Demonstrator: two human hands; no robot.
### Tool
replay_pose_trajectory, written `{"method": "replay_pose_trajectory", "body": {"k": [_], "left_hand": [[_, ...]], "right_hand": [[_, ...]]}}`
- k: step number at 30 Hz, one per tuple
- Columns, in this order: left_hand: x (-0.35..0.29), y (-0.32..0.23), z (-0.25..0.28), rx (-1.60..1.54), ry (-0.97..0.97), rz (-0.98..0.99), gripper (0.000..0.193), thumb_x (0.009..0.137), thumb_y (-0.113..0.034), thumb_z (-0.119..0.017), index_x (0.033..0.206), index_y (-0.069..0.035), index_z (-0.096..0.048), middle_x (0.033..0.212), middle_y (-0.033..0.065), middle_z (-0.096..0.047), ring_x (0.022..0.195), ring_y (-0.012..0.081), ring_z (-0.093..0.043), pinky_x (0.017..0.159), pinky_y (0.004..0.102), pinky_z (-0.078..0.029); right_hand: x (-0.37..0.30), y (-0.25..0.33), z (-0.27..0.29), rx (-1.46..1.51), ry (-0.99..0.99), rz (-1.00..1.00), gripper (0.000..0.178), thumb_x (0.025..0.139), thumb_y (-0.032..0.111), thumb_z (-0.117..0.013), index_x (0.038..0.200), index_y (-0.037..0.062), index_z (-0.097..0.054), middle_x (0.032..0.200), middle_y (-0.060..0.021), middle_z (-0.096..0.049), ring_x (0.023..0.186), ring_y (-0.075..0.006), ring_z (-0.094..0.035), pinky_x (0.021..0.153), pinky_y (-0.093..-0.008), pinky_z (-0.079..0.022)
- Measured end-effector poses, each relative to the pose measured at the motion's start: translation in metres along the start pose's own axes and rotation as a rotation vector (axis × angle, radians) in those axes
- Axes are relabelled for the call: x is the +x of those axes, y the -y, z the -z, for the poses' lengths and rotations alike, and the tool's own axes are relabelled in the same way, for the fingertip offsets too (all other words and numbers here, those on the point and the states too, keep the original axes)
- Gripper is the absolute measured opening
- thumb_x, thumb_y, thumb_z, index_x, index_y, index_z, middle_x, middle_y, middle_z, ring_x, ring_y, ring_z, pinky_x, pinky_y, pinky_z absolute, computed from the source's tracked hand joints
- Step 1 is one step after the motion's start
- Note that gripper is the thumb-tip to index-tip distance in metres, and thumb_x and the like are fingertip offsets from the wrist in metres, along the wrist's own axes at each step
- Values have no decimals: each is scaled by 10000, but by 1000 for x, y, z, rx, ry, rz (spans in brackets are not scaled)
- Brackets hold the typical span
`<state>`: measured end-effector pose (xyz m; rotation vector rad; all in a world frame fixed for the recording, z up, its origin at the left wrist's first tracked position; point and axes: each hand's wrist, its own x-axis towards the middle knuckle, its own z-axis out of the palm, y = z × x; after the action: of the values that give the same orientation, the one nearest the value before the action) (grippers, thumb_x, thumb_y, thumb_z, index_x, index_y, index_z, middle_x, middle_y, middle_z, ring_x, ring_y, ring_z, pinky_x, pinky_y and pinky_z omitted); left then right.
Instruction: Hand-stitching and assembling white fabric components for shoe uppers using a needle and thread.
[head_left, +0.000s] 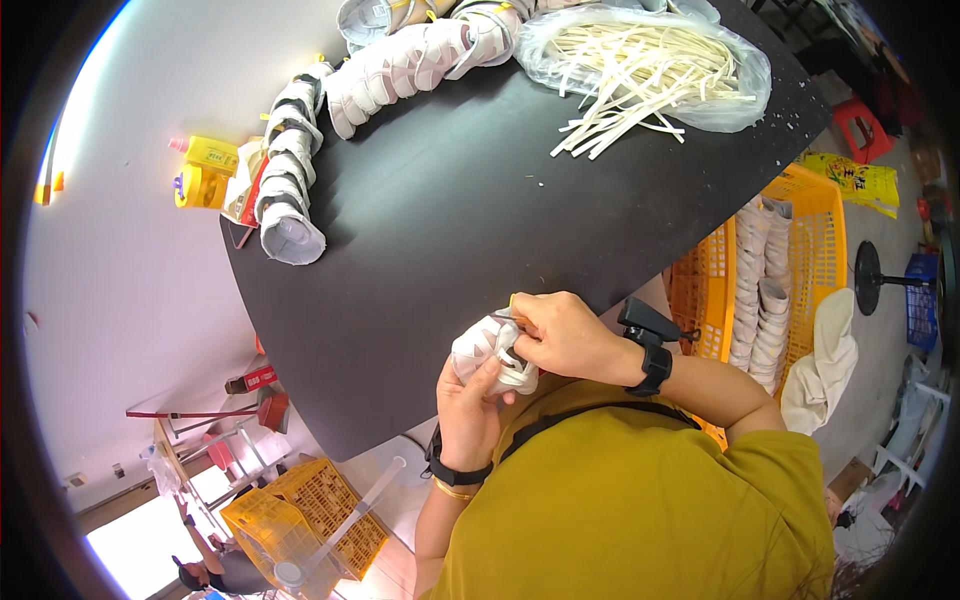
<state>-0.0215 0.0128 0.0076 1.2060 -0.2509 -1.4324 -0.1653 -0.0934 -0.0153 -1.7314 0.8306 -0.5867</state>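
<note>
At the near edge of the table, close to my body, my left hand (pixel 470 412) grips a small white shoe upper (pixel 475 345), with the thumb lying across it. My right hand (pixel 562 330) is closed at the upper's right side. Its fingers pinch a thin tool (pixel 512 318) with a slim metal end against the top of the upper. What kind of tool it is, I cannot make out. Pale straps show on the upper's right part, partly behind my fingers.
On the black table (pixel 430 260), nested rows of shoe uppers (pixel 292 170) stand at the far left. A clear bag (pixel 745 85) of cream strips (pixel 640 70) lies at the far right. An orange basket (pixel 835 215) with more uppers is on my right. Yellow crates (pixel 335 500) are at lower left.
</note>
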Motion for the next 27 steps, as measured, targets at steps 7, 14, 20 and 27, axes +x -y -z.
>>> {"method": "replay_pose_trajectory", "body": {"k": [7,14,20,27], "left_hand": [[3,-1,6,-17,2,25,249,928,-64,-630,1170,-27,-581,1057,79,-675,821,131,-654,544,237,-495],[-1,-3,4,18,-25,-49,235,942,-72,-625,1169,-27,-583,1066,82,-677,846,141,-665,556,238,-515],[-2,2,9,89,7,-92,229,947,-63,-620,1170,-18,-591,1053,84,-686,859,146,-672,583,246,-535],[1,3,7,166,22,-82,224,941,-55,-626,1162,-26,-605,1030,71,-688,827,127,-657,577,236,-520]], "right_hand": [[-1,1,-3,59,-74,-75,151,802,117,-647,801,-14,-572,647,-175,-630,565,-333,-640,563,-385,-506],[-1,11,4,57,-76,-119,146,822,132,-647,832,-9,-615,664,-167,-638,591,-322,-646,573,-382,-501],[-4,17,25,-145,231,-8,170,793,206,-682,799,37,-681,697,-151,-652,638,-329,-640,607,-385,-497],[-5,9,17,10,244,-55,177,789,184,-681,756,11,-661,682,-171,-639,586,-337,-608,579,-359,-475]]}}
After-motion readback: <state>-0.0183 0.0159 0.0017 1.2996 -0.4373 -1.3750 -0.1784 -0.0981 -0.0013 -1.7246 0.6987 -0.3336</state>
